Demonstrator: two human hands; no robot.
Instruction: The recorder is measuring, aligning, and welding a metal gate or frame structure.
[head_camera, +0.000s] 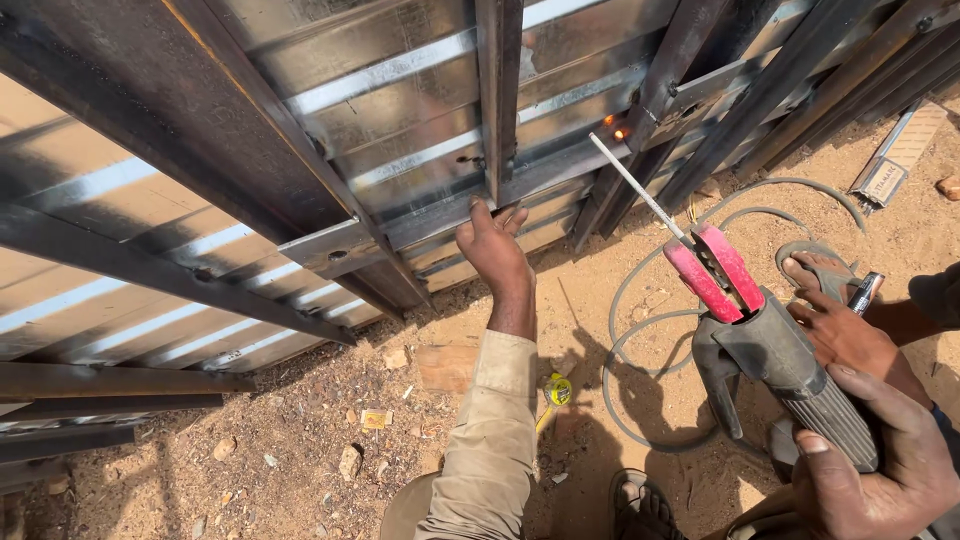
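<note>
Right hand (880, 460) is clamped round my grey electrode holder (780, 360), its rod (640, 190) tip glowing at the steel frame (520, 180); left hand (492, 245) grips that frame's bar.

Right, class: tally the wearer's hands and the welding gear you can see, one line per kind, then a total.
Hands: 2 (left hand, right hand)
Electrode holder: 1
Welding rod: 1
Grey cable: 1
Total: 5
</note>
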